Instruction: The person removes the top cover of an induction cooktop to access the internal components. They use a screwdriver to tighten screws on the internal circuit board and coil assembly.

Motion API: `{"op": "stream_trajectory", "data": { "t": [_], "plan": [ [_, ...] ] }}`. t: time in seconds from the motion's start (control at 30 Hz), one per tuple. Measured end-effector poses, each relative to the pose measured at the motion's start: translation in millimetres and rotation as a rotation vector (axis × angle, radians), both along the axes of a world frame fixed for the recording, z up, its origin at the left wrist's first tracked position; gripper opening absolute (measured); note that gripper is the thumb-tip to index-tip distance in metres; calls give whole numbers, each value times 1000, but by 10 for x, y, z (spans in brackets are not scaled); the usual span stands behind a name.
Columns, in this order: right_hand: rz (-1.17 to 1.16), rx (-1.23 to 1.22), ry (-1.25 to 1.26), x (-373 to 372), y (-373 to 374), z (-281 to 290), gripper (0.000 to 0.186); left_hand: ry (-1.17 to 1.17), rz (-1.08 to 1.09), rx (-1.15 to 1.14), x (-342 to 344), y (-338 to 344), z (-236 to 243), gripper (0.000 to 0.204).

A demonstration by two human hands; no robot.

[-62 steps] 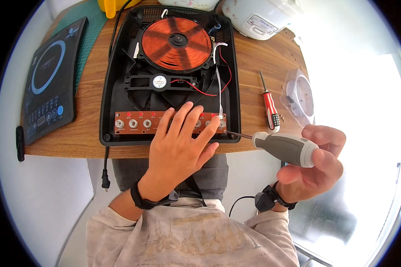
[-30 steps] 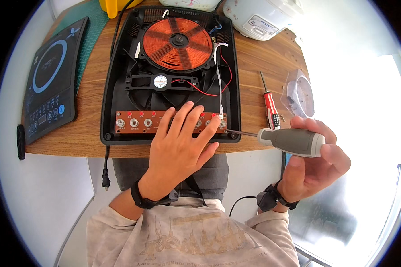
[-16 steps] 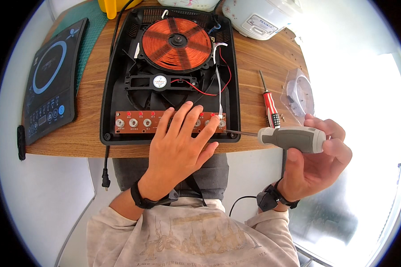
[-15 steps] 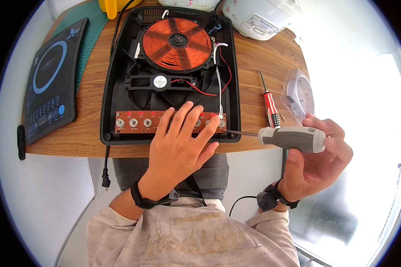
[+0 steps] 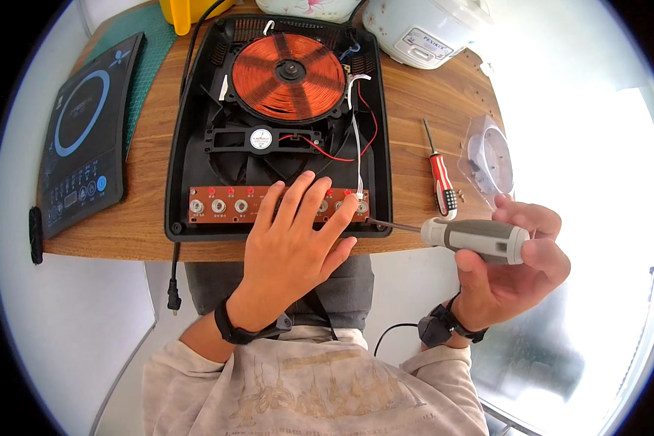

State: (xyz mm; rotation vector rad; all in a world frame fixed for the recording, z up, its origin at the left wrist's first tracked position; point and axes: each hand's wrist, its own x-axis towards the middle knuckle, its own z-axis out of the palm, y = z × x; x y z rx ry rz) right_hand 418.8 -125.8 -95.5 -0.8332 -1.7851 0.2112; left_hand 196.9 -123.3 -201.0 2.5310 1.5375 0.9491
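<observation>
An opened induction cooker base point(image 5: 189, 156) lies on the table, its copper coil point(image 5: 258, 76) and black fan exposed. Along its near edge runs a brown circuit board point(image 5: 229, 195) with silver buttons and small red parts. My left hand point(image 5: 291, 232) rests on that board with fingers spread, the index fingertip close to the white wire plug at its right end. My right hand point(image 5: 519, 269) grips a grey-and-white screwdriver point(image 5: 479, 240) by its handle. Its shaft points left, and the tip meets the right end of the board; exactly what it touches is too small to tell.
A red-and-white screwdriver point(image 5: 442, 182) and a clear plastic dish point(image 5: 490, 156) lie to the right, with tiny screws between them. A black cooker top panel point(image 5: 83, 138) leans at left on a green mat point(image 5: 142, 80). Behind stand a rice cooker point(image 5: 421, 33) and a yellow object point(image 5: 184, 13).
The screwdriver handle has dropped slightly toward me and turned a little in my right hand, so its shaft slants more. My left hand stays on the board.
</observation>
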Motion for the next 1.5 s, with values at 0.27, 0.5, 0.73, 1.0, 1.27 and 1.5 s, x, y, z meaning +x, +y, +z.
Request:
{"op": "stream_trajectory", "data": {
  "t": [0.27, 0.5, 0.73, 1.0, 1.27, 1.5],
  "plan": [
    [89, -114, 94, -65, 28, -24, 77, 1, 0, 4, -1, 1, 3, 50],
    [87, -88, 77, -123, 70, -205, 79, 1, -4, -4, 0, 2, 22, 50],
    [-134, -29, 211, -105, -55, -121, 73, 1, 1, 6, 7, 3, 24, 50],
    [-99, -45, 110, -48, -22, -200, 69, 8, -5, 1, 3, 4, 10, 50],
    [-126, -72, 147, -42, -54, -158, 66, 2, -24, -14, -10, -5, 35, 52],
    [-89, -46, 154, -44, -34, -135, 62, 73, -139, -129, -140, -6, 237, 69]
  ]
}}
